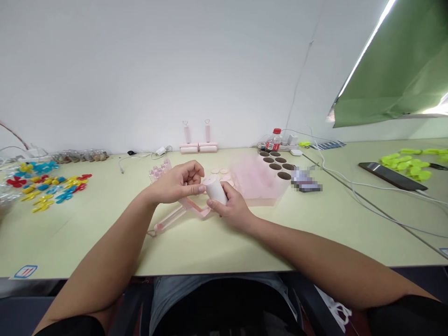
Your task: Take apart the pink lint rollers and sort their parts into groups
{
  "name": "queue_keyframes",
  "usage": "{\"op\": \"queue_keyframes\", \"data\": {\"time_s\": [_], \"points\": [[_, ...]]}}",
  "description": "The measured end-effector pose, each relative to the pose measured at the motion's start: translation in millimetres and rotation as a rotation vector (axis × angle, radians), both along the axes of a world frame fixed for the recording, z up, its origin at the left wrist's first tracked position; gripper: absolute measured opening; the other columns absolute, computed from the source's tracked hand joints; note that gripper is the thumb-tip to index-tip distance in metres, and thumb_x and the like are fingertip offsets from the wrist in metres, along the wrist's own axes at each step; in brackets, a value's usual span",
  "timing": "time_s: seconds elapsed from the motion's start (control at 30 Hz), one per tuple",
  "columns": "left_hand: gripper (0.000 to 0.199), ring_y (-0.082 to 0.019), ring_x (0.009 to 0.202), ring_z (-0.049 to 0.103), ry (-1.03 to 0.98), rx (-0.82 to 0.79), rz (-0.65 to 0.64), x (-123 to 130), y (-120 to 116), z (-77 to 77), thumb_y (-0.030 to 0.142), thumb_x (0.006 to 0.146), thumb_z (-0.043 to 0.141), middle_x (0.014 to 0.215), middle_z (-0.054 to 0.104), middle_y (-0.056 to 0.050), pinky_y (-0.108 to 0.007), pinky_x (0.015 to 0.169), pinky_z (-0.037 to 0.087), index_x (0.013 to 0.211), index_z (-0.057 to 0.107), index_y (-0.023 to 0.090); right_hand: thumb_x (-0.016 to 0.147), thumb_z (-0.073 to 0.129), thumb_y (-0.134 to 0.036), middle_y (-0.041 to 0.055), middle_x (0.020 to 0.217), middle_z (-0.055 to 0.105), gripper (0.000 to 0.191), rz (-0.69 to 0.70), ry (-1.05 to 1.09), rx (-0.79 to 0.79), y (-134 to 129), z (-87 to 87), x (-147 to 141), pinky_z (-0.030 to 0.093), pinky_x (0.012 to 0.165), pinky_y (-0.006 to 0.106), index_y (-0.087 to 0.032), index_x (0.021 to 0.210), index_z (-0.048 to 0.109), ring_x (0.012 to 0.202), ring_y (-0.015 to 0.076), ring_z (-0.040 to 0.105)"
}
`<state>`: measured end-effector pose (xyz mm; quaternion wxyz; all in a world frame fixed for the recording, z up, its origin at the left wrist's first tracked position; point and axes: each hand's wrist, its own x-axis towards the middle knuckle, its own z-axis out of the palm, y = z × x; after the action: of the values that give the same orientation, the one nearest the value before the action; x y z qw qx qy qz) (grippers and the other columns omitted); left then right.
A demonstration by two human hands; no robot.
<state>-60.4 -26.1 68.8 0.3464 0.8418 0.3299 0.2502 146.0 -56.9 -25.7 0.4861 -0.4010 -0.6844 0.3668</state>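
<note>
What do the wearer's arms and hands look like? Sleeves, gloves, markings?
Left hand and right hand: no gloves, rings or watch visible. Forearms uncovered, no markings or cables seen. Plain black fabric sleeves show near the elbows.

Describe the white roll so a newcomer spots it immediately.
Start at the pale green table, then the person's right grip above its middle. It holds the white roll: a bare cylinder without a handle, unlike the pink-handled rollers by the wall.
</note>
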Motion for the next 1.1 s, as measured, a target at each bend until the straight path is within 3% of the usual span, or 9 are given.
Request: {"op": "queue_keyframes", "data": {"time_s": [0.13, 0.37, 0.87, 1.1], "points": [[0.041, -0.009, 0.06, 0.044, 0.1, 0.04, -0.008, 0.0, -1.5, 1.7, 0.048, 0.082, 0.068, 0.065, 0.046, 0.006, -0.022, 0.056, 0.035, 0.11, 0.056, 0.021, 0.078, 0.071, -0.04, 0.003, 0.098, 0.065, 0.04, -0.006, -0.103, 0.061, -3.1, 2.4, 0.3, 0.044, 0.072, 0.03, -0.02, 0.111, 0.061, 0.086, 0.0197, 0.057], [0.039, -0.009, 0.058, 0.042, 0.134, 0.057, -0.007, -1.3, 0.6, 3.3, 0.049, 0.08, 0.07, 0.063, 0.043, 0.006, -0.022, 0.055, 0.035, 0.104, 0.063, 0.02, 0.078, 0.071, -0.045, 0.0037, 0.098, 0.065, 0.041, 0.01, -0.127, 0.062, -5.4, 3.2, -0.4, 0.044, 0.072, 0.03, -0.02, 0.111, 0.062, 0.086, 0.02, 0.057], [0.043, -0.009, 0.056, 0.04, 0.249, -0.015, -0.048, -4.3, 10.9, 1.6, 0.05, 0.074, 0.075, 0.06, 0.041, 0.008, -0.022, 0.055, 0.034, 0.102, 0.064, 0.019, 0.079, 0.071, -0.047, 0.0034, 0.094, 0.064, 0.042, 0.093, -0.136, -0.056, -10.8, 0.8, -3.2, 0.042, 0.068, 0.028, -0.018, 0.108, 0.061, 0.081, 0.0179, 0.056], [0.043, -0.011, 0.061, 0.045, 0.276, 0.05, -0.047, -5.4, 13.4, 0.8, 0.053, 0.077, 0.07, 0.066, 0.048, 0.004, -0.023, 0.056, 0.035, 0.104, 0.067, 0.02, 0.079, 0.07, -0.044, 0.0038, 0.094, 0.064, 0.04, 0.093, -0.137, -0.092, -5.9, -2.7, -3.0, 0.044, 0.067, 0.029, -0.019, 0.108, 0.061, 0.082, 0.0192, 0.057]]}}
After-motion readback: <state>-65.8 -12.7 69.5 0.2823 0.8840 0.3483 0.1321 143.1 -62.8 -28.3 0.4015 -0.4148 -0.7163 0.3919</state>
